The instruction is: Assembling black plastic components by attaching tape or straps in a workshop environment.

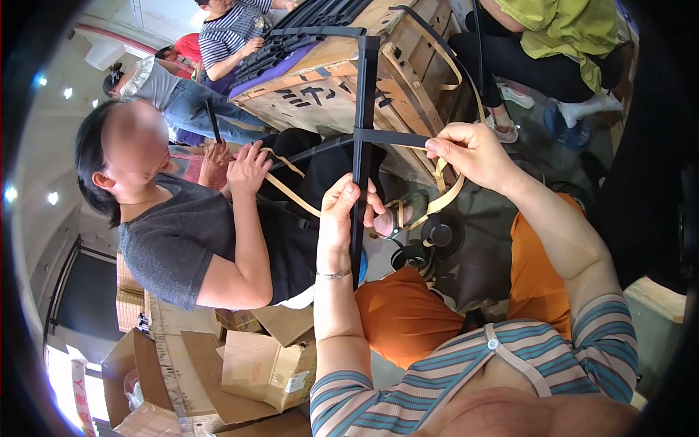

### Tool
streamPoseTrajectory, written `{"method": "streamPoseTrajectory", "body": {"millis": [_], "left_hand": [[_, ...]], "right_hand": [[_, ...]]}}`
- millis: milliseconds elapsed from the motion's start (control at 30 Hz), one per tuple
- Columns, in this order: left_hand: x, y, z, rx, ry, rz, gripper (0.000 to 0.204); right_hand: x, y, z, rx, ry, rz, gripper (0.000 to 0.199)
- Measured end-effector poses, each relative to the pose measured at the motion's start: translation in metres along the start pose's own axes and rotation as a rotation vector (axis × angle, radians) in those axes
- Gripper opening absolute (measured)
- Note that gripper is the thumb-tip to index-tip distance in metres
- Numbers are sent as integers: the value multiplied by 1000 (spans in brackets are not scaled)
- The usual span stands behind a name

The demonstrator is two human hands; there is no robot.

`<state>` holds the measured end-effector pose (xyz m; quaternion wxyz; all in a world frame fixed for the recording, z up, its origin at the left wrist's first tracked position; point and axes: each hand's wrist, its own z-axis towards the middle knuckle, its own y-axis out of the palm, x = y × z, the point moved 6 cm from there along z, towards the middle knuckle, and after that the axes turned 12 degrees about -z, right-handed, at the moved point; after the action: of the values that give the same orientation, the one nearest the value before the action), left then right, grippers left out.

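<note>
My left hand is wrapped round a long black bar that stands nearly upright in front of me. Just above that hand, a flat black strip lies across the bar and stretches to the right. Its far end is pinched between the thumb and fingers of my right hand. From below my right hand hangs a curled, pale yellow ribbon, which looks like a peeled backing. Whether the strip sticks to the bar, I cannot tell.
A wooden crate stands ahead, with several black bars on top. Close on my left sits a co-worker in a dark grey shirt. Open cardboard boxes lie lower left. A person in a yellow-green top sits upper right.
</note>
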<state>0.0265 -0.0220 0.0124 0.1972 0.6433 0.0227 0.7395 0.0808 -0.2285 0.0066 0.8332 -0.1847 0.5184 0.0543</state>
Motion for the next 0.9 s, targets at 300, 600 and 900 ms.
{"method": "streamPoseTrajectory", "body": {"millis": [300,600,900], "left_hand": [[6,7,-2,-40,-13,33,47],[6,-6,0,-61,-23,-12,49],[-2,8,1,-175,-88,-155,43]], "right_hand": [[-5,0,1,4,-50,13,21],[-3,-2,1,10,-43,-8,22],[-3,1,1,-3,-39,-21,18]]}}
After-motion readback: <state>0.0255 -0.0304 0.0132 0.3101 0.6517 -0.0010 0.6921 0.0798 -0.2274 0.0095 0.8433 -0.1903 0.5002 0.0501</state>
